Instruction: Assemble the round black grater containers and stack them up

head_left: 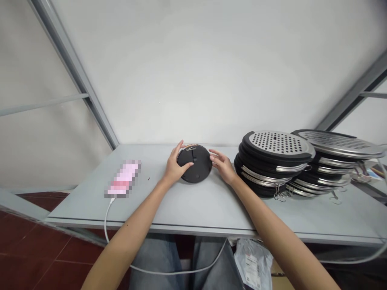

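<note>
A round black disc (194, 163) lies flat on the grey table (78, 201), its dark underside up and a small metal clip near its far left rim. My left hand (177, 166) rests across the disc's left side, fingers over the rim, holding it. My right hand (222, 166) sits at the disc's right edge, with its spread fingertips at the rim. The part of the disc under my left palm is hidden.
To the right stand two stacks of black discs with perforated silver tops (273, 159) (334, 151), metal rings and hanging clips. A pixelated phone (123, 178) with a white cable (106, 225) lies on the left. A plastic bag (252, 262) sits below the table's front edge.
</note>
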Action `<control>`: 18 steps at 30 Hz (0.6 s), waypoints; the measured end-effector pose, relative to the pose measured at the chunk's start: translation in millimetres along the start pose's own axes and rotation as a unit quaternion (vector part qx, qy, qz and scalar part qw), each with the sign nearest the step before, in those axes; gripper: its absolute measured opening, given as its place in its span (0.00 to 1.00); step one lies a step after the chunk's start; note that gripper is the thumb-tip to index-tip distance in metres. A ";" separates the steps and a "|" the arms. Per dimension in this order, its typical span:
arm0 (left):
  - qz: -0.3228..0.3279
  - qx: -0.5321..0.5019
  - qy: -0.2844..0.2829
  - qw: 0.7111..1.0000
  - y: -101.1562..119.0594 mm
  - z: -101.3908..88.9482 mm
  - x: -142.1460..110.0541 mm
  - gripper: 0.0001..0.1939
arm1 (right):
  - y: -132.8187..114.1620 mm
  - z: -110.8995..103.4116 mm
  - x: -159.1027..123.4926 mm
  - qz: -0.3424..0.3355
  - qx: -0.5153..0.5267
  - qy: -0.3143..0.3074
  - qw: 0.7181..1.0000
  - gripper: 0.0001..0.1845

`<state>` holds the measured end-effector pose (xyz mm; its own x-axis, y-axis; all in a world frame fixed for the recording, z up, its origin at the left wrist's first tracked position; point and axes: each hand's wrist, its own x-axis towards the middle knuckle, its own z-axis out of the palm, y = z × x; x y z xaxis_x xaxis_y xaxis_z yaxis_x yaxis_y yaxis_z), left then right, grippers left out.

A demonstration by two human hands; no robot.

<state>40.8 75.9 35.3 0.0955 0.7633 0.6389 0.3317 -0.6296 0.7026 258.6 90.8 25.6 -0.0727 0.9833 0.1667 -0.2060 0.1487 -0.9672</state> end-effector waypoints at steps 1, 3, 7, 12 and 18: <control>0.021 0.025 0.026 0.999 -0.9 -1.8 0.6 0.43 | 2.4 0.9 0.5 -0.015 -0.016 -0.012 1.000 0.29; 0.059 0.063 0.055 0.995 -1.6 -5.2 0.7 0.41 | 6.5 3.5 1.6 -0.049 -0.042 -0.031 0.997 0.30; 0.116 0.093 0.057 0.987 1.9 -7.2 -1.3 0.40 | 9.9 5.9 3.7 -0.091 -0.089 -0.017 0.992 0.30; 0.127 0.111 0.045 0.985 3.4 -7.9 -1.4 0.43 | 4.9 5.2 1.2 -0.155 -0.170 0.028 0.973 0.25; 0.096 0.135 -0.049 0.985 -8.9 -16.8 -0.1 0.30 | 1.1 7.3 -10.1 -0.306 -0.330 0.031 0.892 0.09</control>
<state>22.1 79.1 34.3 0.2667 0.6533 0.7086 0.5343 -0.7121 0.4555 251.9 80.3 24.3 -0.0857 0.6977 0.7113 0.4329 0.6691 -0.6041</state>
